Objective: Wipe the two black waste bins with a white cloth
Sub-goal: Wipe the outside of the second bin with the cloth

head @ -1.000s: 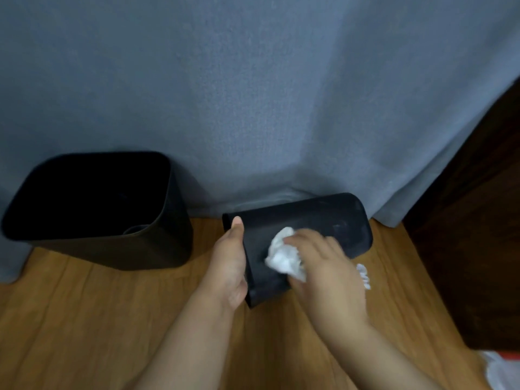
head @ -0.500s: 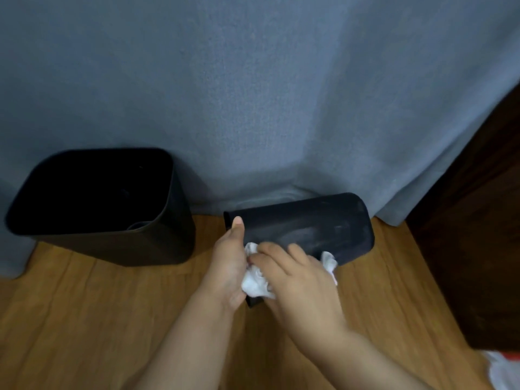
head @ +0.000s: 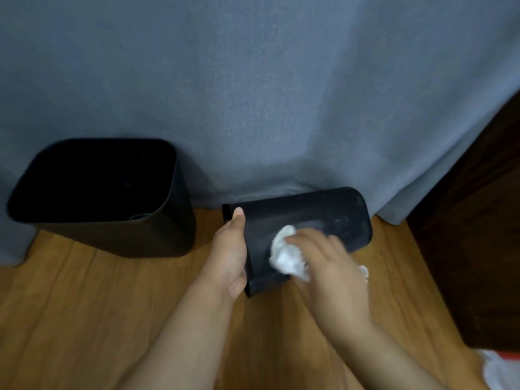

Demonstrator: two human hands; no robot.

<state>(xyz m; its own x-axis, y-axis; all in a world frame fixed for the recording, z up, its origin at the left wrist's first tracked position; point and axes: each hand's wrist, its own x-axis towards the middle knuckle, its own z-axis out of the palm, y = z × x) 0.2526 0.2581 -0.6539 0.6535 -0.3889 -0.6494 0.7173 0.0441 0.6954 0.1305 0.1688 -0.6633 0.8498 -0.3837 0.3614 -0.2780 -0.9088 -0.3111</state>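
Head view: the scene is referenced to the tipped bin [head: 309, 220], a black waste bin of matte, smooth-walled plastic with rounded corners, laid on its side with its base end toward the right. Behind it hangs a grey curtain [head: 253, 80] of soft, finely woven fabric, its hem touching the bin's far wall. Beneath it lies a wood-grain floor [head: 84, 319], smooth and probably slippery. To the left of it, well apart, the upright bin [head: 107, 198] stands with its mouth open; no wiping of it is under way. At the rim of the tipped bin, the left hand [head: 229, 257] is clamped, thumb on the upper wall and the remaining fingers hidden. On the upper wall, the white cloth [head: 284, 254], crumpled and soft, is pressed down by the right hand [head: 334, 274], whose fingers are curled over the wad. Faint pale smears are visible on the wall to the right of the cloth. Should the left-hand hold be relaxed, the bin may be expected to roll or slide under wiping pressure. Should the cloth remain bunched, contact area is reduced and streaks may be left.
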